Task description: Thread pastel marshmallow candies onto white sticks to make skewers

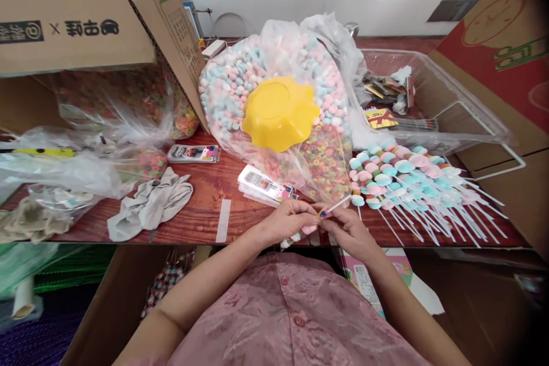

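your left hand (pixel 286 221) and right hand (pixel 349 230) meet at the table edge, both pinched on a thin white stick (pixel 335 206) carrying small coloured candy pieces. just right of your right hand lies a pile of finished candy skewers (pixel 403 174). beyond both hands, a yellow bowl (pixel 279 112) rests on a clear bag of candy (pixel 274 74).

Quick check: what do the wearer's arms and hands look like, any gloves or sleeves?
No gloves: left hand and right hand are bare, forearms uncovered, no watch or rings visible. The pink shirt is glossy, patterned and buttoned down the front; any sleeves end above the elbows.
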Demonstrator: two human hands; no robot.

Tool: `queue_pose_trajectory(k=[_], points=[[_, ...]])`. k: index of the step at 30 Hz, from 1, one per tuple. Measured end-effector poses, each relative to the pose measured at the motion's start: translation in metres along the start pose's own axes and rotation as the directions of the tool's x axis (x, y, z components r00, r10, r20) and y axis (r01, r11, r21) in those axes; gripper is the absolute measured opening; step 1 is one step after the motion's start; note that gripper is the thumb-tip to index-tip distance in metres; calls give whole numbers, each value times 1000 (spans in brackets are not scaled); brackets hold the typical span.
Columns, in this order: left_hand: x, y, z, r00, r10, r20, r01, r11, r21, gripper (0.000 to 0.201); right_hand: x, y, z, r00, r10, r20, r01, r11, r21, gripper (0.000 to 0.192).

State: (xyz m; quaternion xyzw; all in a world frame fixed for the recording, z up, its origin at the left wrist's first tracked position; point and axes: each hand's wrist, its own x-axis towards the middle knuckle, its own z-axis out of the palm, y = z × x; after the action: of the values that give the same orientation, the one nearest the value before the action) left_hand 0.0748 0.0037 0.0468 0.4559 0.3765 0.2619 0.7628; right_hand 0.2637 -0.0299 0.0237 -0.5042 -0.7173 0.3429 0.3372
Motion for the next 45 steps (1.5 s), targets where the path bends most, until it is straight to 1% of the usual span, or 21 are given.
queue_pose_trajectory(k=[2,5,7,10,13,17,20,22,24,26,28,29,30,31,32,33,34,36,38,39,45], points=[[-3,4,-3,1000,13,-18,-13,1000,-26,19,2,3,0,999,41,-1,-41,998,45,23],[-7,8,-10,997,37,-66,-41,998,-54,21,4,8,2,982,61,-178,-50,997,65,21],[-11,9,-12,997,55,-58,-56,998,-22,20,6,4,5,976,109,-189,-77,982,171,22],[-18,10,-10,990,144,-9,-142,984,111,20,11,-10,10,986,165,-24,-143,911,387,26],[-25,12,-6,954,299,21,-293,914,282,24,16,-22,14,972,218,87,-229,794,563,28],[-36,13,-5,920,381,89,-377,802,463,25,18,-24,11,944,267,195,-328,695,640,28],[-44,16,-4,887,394,242,-455,653,606,25,18,-23,3,910,242,336,-408,665,626,29],[-48,18,-2,863,391,318,-498,559,663,25,19,-23,0,884,186,428,-435,661,612,27],[-51,18,-2,849,400,344,-520,518,680,26,20,-24,-1,860,138,492,-439,692,573,25],[-52,17,-3,857,413,308,-504,547,668,26,19,-25,-1,859,132,495,-413,749,517,23],[-52,14,-5,890,419,180,-433,651,623,28,17,-25,-2,896,150,417,-351,815,461,20],[-50,12,-6,906,413,88,-385,724,572,30,15,-25,-3,936,155,316,-284,862,419,18],[-48,10,-8,920,392,-16,-334,804,493,32,13,-25,-4,975,147,169,-201,909,364,16],[-45,7,-10,928,353,-121,-282,876,390,33,11,-26,-5,992,125,-8,-117,948,297,14],[-42,5,-11,930,299,-211,-238,932,274,33,10,-27,-5,977,85,-195,-42,976,214,12],[-38,2,-12,930,239,-279,-201,967,159,33,8,-30,-3,940,51,-338,4,987,162,9],[-35,0,-12,931,188,-314,-175,982,68,33,7,-34,0,913,29,-407,32,989,142,8],[-31,-1,-10,940,130,-315,-146,989,-30,31,8,-44,10,915,-60,-399,114,987,111,11],[-30,-1,-7,949,123,-291,-147,987,-62,26,12,-52,23,932,-218,-290,242,969,48,17],[-30,0,-6,949,125,-289,-151,986,-71,24,15,-54,29,930,-252,-269,271,962,37,19],[-38,-4,-11,942,131,-310,-179,975,-134,28,26,-39,46,955,-156,-251,182,980,85,20]])
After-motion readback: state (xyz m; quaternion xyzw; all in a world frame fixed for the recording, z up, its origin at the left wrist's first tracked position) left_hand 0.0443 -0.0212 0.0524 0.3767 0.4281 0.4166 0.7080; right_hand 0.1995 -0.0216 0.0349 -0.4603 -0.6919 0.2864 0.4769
